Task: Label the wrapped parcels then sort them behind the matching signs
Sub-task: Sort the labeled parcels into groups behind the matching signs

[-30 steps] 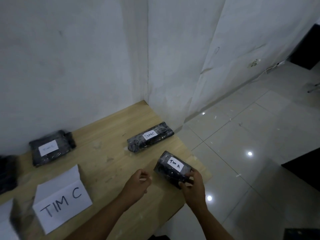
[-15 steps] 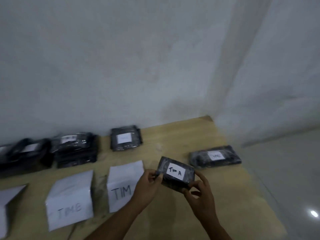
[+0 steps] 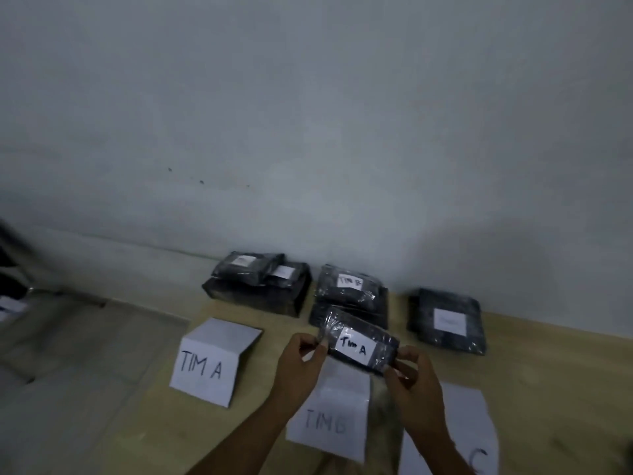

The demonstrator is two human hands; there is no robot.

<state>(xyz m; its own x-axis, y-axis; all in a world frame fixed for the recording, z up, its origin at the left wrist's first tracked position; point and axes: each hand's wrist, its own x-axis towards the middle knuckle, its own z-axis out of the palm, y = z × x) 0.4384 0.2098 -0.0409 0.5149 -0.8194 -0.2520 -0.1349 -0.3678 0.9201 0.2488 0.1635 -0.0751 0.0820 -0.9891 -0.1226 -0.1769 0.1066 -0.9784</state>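
- White label on held black parcel (image 3: 358,341), gripped at its ends by left hand (image 3: 301,358) and right hand (image 3: 416,382): "Tim A".
- Folded paper sign (image 3: 209,363) on table, left: "TIM A".
- Middle sign (image 3: 330,418): "TIM B", last letter blurred.
- Right sign (image 3: 474,443): only "C" visible.
- Label on stacked parcel (image 3: 349,286) by wall: "TIM B", blurred.
- Other parcel labels unreadable.

Three signs stood in row: TIM A sign (image 3: 205,365) left, TIM B sign (image 3: 330,423) middle, C sign (image 3: 474,440) right; parcel stacks (image 3: 260,286) sat behind.
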